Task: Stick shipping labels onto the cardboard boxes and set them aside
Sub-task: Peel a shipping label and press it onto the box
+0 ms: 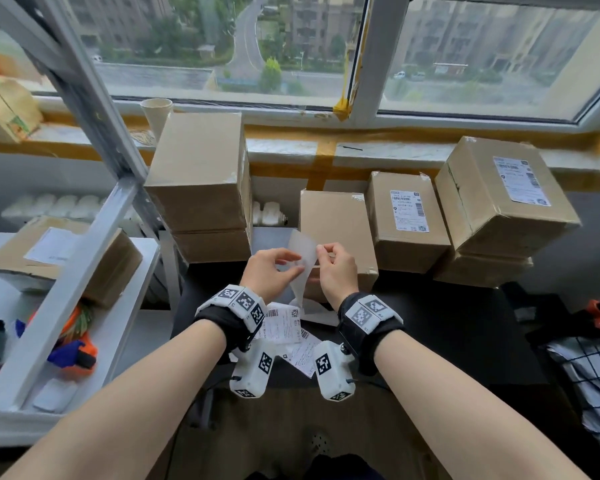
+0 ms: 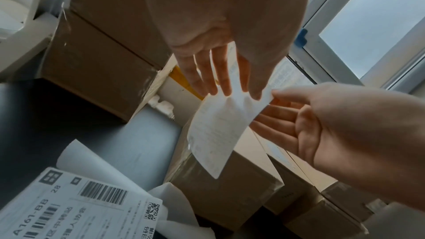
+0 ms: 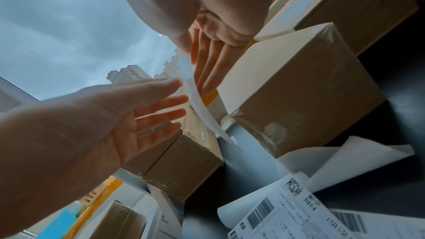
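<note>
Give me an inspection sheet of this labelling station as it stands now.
Surface: dark table under the window.
Job's things: label sheet held up in front of the unlabelled box; two labelled boxes at right; stack of plain boxes at left.
Clutter: loose printed labels and curled backing paper on the table.
Grippers: left hand and right hand each pinch the label sheet.
Cables: thin black cable below the left wrist.
Surroundings: window, white shelf rack, paper cup on the sill.
</note>
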The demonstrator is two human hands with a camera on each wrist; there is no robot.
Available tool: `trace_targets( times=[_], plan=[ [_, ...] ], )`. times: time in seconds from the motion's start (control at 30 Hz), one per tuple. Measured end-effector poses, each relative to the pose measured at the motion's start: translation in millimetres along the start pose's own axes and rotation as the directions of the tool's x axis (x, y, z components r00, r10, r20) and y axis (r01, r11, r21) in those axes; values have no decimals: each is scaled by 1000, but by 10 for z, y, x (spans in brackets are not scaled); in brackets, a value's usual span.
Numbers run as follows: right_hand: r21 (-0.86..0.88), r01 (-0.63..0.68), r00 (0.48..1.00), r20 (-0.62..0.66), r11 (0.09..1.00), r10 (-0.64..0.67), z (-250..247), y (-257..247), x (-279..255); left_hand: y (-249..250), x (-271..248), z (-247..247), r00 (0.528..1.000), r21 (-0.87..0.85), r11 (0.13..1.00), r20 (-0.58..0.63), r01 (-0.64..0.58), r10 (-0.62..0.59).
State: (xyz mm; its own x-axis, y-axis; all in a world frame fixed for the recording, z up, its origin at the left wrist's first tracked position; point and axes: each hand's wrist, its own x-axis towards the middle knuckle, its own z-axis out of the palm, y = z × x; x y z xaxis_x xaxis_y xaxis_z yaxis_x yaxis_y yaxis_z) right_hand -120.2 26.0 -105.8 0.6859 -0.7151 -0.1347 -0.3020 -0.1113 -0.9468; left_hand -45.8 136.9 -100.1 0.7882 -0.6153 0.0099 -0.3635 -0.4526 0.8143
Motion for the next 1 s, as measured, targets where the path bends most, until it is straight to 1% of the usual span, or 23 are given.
trace_targets(
  times=[0.1,0.17,0.3,0.4,0.53,0.67,0.73,0.8,0.9,0.93,1.0],
  plan=[
    [94,-20,1000,3,995,20,56,-118,-90,37,-81,-76,1000,60,998,0,6,-6],
    [118,-32,999,3,993,32,105,-129,-117,52,-121,-113,1000,71,997,-2,19,-19],
    [166,-57,997,68,985,47,177,-150,-225,65,-214,-190,1000,109,994,-12,9,-7],
    [204,-61,991,129,977,35,169,-183,-328,50,-239,-232,1000,109,994,-24,-3,6],
    [237,-89,985,163,967,50,149,-173,-432,60,-254,-237,1000,99,995,-23,5,-3],
    [250,-78,978,205,965,26,110,-179,-490,91,-232,-202,1000,54,999,-29,4,-3],
    [238,-49,987,159,970,11,68,-174,-453,116,-173,-200,998,43,999,-62,15,-12],
    [192,-2,998,65,981,-11,18,-137,-372,140,-99,-215,996,14,999,-86,33,-32],
    [65,46,997,-69,997,-41,-102,-64,-237,180,35,-240,995,-114,992,-82,54,-63],
    [23,52,995,-92,998,-49,-142,-50,-193,195,83,-243,994,-160,985,-71,65,-77],
    [17,26,995,-100,1000,-24,-213,-39,-99,239,177,-237,993,-236,966,-36,103,-114]
  ],
)
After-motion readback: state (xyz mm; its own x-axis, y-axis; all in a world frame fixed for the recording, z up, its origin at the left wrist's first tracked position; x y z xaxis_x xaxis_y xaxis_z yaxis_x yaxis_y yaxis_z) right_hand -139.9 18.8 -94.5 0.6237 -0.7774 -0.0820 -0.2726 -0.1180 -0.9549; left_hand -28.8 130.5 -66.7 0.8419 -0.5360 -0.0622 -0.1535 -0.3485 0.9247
